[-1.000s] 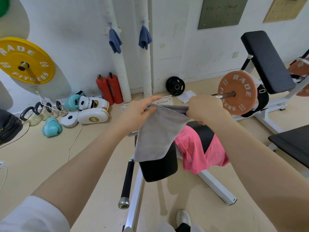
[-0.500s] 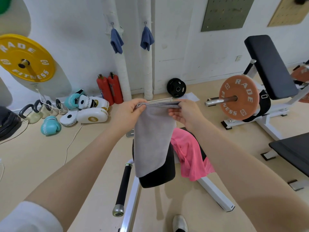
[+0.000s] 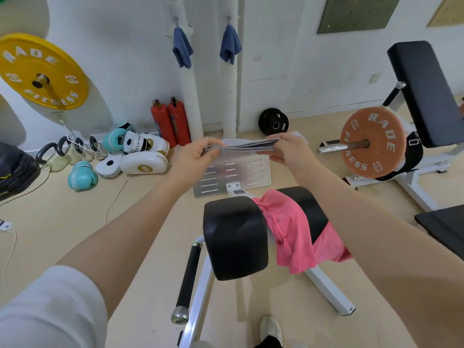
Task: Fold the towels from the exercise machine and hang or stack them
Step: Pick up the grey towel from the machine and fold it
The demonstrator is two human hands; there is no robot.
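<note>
A grey towel (image 3: 244, 146), folded into a flat layered strip, is held level in front of me above the machine's metal footplate (image 3: 233, 175). My left hand (image 3: 198, 156) pinches its left end and my right hand (image 3: 288, 153) pinches its right end. A pink towel (image 3: 291, 234) lies draped over the right black roller pad (image 3: 312, 209) of the exercise machine. The left black pad (image 3: 234, 237) is bare. Two blue towels (image 3: 182, 47) (image 3: 230, 45) hang from hooks on the white wall pipes.
Two red extinguishers (image 3: 170, 121) stand by the pipes. Boxing gloves, pads (image 3: 140, 162) and kettlebells (image 3: 60, 156) lie along the left wall. A yellow plate (image 3: 42, 71) is at left, an orange plate (image 3: 372, 143) on a bench machine at right. A black handle bar (image 3: 188, 277) is below the pad.
The grey towel hung down from both hands before. It is now folded up into a short flat strip held level, and my hands have moved slightly further apart.
</note>
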